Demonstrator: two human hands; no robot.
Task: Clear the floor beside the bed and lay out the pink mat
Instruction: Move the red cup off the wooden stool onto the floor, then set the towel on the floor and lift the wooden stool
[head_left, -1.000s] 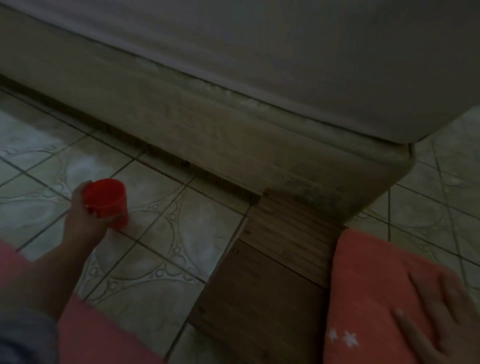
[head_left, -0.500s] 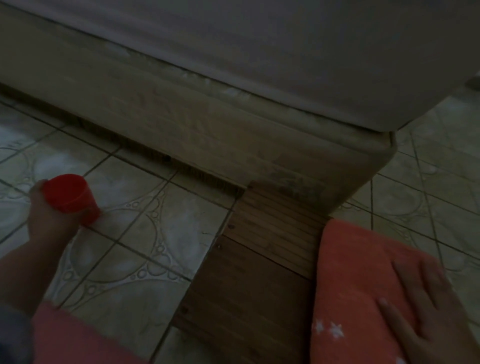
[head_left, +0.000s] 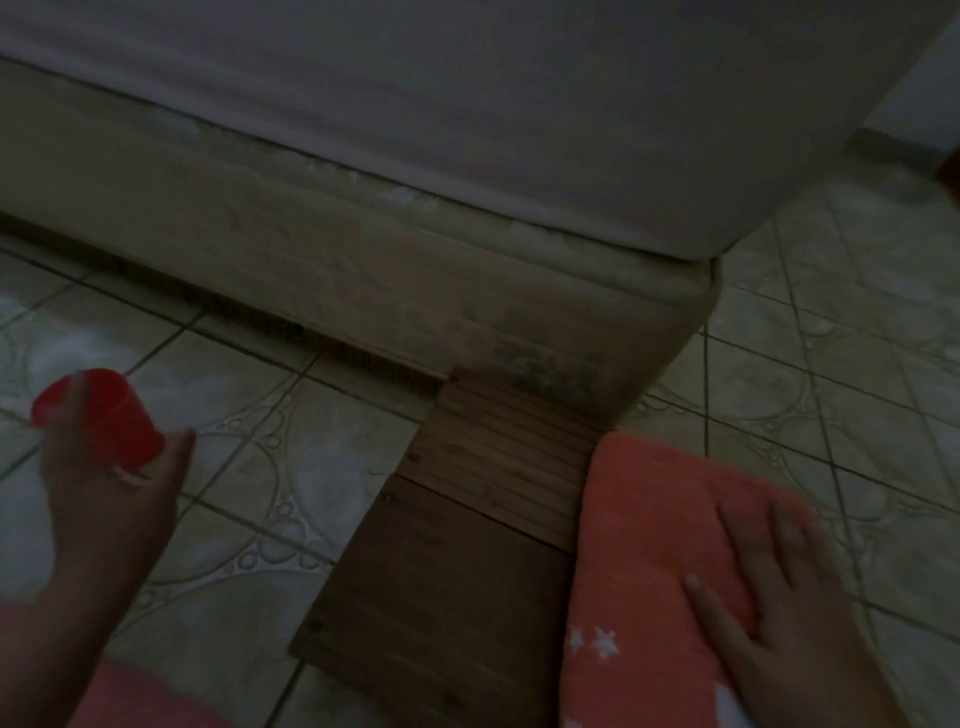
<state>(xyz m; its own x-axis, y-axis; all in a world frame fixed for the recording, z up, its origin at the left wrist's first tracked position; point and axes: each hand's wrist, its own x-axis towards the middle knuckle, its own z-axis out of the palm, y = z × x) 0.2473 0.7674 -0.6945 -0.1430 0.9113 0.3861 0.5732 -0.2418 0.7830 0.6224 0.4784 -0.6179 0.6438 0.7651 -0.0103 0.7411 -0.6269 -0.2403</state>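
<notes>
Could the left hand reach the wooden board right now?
Probably not freely: the left hand is closed around the red cup. The tiled floor between it and the board looks bare, so only the cup hinders it.

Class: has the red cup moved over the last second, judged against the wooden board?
Yes. The red cup, in the left hand, has moved left, away from the wooden board.

Red cup (head_left: 106, 415), pink white-starred mat (head_left: 660, 561), brown board (head_left: 467, 519)

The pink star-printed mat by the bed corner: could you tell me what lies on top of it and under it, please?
The right hand lies flat on the pink star-printed mat. Underneath, its left edge seems to overlap the brown slatted wooden board; the rest is covered.
</notes>
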